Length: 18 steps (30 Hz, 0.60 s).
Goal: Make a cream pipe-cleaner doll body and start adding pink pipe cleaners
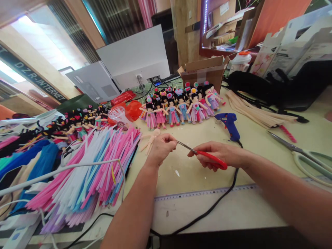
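Observation:
Over the middle of the table, my right hand (220,154) is wrapped round the red handle of a slim pair of scissors (211,159). The metal blades point left, and their tip is at the fingers of my left hand (163,147). That hand is pinched closed; what it holds, if anything, is too small to make out. Just behind and left of it lies a beige doll body (149,141) without a dress. Farther back stand several small dolls (171,112) in pink, blue and purple skirts. A blue glue gun (229,126) lies behind my right hand.
Bundles of pink, white and blue pipe cleaners (98,166) spread over the left side. Large scissors (303,155) and beige strips (259,107) lie at the right. A black cable and a ruler strip (197,194) run along the front. A cardboard box (204,71) stands behind the dolls.

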Tool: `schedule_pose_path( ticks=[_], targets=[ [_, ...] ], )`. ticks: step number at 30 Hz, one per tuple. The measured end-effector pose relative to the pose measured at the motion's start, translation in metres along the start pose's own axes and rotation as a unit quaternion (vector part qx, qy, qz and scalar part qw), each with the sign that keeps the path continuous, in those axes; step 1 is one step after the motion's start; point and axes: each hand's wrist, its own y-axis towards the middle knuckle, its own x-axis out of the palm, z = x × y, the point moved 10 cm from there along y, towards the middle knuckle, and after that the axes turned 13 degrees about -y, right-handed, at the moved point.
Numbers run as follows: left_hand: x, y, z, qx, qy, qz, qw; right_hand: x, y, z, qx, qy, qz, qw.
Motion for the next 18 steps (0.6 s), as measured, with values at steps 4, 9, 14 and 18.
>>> schedule_pose_path(
  ticks=[4,9,14,18],
  targets=[
    [0.001,0.002,0.001,0.019,-0.017,-0.002,1.0,0.005,-0.001,-0.005,-0.046,0.057,-0.024,0.997],
    [-0.016,0.008,0.007,0.066,-0.041,0.037,0.996,0.006,-0.009,-0.023,-0.153,0.119,-0.045,0.98],
    [-0.017,0.01,0.005,0.046,-0.111,0.021,0.993,-0.018,-0.029,-0.031,-0.127,0.079,0.054,0.987],
    [-0.013,0.009,0.002,0.007,-0.205,0.006,0.979,-0.049,-0.077,-0.026,-0.105,0.036,0.172,0.979]
  ],
)
